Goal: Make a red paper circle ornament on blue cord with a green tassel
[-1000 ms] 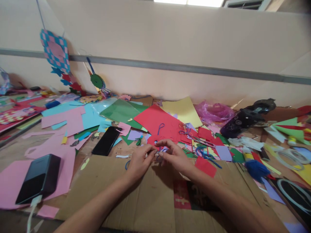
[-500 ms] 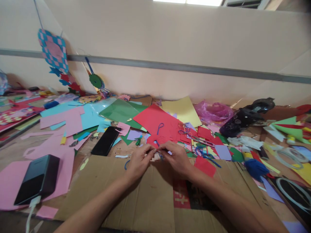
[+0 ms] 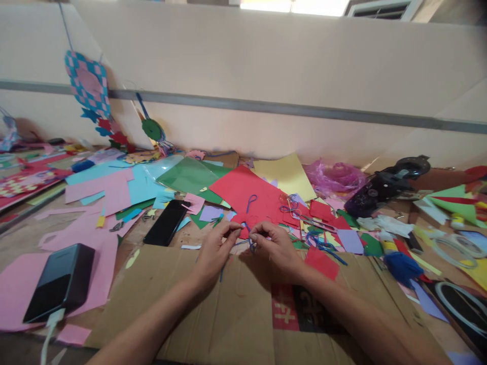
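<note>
Cardboard [image 3: 228, 314] lies on the tabletop [image 3: 133, 233]; string [image 3: 242, 242] runs crosswise from left hand [image 3: 215, 248] to right hand [image 3: 277, 248], pinched in each grip.

Head-worn view — forward to the wall [image 3: 266, 61], down over cardboard [image 3: 236, 314].

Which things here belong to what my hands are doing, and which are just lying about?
Seemingly in use:
thin blue cord, between your left hand and right hand
flat brown cardboard, underneath

Apparently just lying about:
black rectangular phone
crumpled pink plastic bag
dark boxy device with white cable
</note>
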The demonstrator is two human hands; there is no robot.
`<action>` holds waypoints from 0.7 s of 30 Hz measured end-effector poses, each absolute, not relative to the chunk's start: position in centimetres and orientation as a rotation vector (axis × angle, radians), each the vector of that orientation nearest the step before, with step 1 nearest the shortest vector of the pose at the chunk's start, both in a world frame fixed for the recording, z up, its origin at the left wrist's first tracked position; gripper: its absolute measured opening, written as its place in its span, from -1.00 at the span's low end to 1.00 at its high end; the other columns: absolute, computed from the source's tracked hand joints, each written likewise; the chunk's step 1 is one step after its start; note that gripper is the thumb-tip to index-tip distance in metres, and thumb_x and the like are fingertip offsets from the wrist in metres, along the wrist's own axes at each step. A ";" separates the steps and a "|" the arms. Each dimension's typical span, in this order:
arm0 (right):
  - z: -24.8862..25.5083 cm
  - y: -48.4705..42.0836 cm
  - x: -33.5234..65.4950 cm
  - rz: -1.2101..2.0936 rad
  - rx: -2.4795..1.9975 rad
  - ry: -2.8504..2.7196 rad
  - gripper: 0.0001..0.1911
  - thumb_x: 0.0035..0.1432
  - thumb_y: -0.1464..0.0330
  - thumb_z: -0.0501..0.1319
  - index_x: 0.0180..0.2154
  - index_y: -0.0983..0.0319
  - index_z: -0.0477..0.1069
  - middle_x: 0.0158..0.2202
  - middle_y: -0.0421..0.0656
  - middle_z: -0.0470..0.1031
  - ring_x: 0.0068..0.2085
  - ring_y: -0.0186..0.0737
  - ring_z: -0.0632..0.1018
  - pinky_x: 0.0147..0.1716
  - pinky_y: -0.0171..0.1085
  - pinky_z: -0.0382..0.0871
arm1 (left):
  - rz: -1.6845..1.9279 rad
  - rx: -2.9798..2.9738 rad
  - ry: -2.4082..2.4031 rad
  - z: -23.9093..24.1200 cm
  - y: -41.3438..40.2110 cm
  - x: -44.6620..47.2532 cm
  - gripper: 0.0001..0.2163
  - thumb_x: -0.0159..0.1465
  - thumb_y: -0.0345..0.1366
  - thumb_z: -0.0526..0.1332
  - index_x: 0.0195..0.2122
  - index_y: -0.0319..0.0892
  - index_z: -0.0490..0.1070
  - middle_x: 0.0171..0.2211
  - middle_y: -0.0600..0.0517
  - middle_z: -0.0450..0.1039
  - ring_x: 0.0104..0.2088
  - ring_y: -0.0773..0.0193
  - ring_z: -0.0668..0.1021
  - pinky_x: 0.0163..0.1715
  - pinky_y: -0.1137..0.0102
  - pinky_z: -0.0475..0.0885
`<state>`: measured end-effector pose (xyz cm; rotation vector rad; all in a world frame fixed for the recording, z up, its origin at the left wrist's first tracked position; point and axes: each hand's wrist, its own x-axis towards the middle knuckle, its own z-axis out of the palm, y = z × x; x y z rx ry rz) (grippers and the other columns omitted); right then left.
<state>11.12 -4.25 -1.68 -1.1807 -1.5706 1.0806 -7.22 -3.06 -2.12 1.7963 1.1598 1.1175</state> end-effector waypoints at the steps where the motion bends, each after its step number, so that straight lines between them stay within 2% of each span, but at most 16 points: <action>1: -1.8 -4.2 11.1 1.128 -1.171 -1.537 -0.89 0.13 0.32 0.21 -0.40 0.22 0.43 -0.49 -0.24 0.43 -0.44 -0.30 0.41 -0.40 -0.32 0.25 | 1.122 1.834 1.150 -2.1 -3.1 -7.3 -0.82 0.34 -0.21 0.14 -0.27 -0.13 0.50 -0.33 0.03 0.50 -0.30 0.27 0.48 -0.27 0.40 0.34; 7: -2.1 -4.1 11.0 1.301 -1.127 -1.368 -0.79 0.08 0.20 0.28 -0.38 0.22 0.42 -0.48 -0.24 0.41 -0.45 -0.31 0.40 -0.43 -0.32 0.26 | 1.108 1.878 1.131 -2.2 -3.0 -7.3 -0.84 0.33 -0.26 0.16 -0.28 -0.13 0.52 -0.33 0.02 0.52 -0.28 0.25 0.49 -0.27 0.39 0.36; 21: -2.4 -4.2 10.8 1.320 -1.151 -1.383 -0.72 0.07 0.14 0.29 -0.40 0.23 0.40 -0.52 -0.26 0.37 -0.49 -0.33 0.39 -0.49 -0.35 0.29 | 1.037 1.772 1.088 -1.8 -3.3 -6.9 -0.86 0.27 -0.22 0.20 -0.31 -0.16 0.50 -0.31 0.00 0.55 -0.27 0.23 0.50 -0.21 0.36 0.37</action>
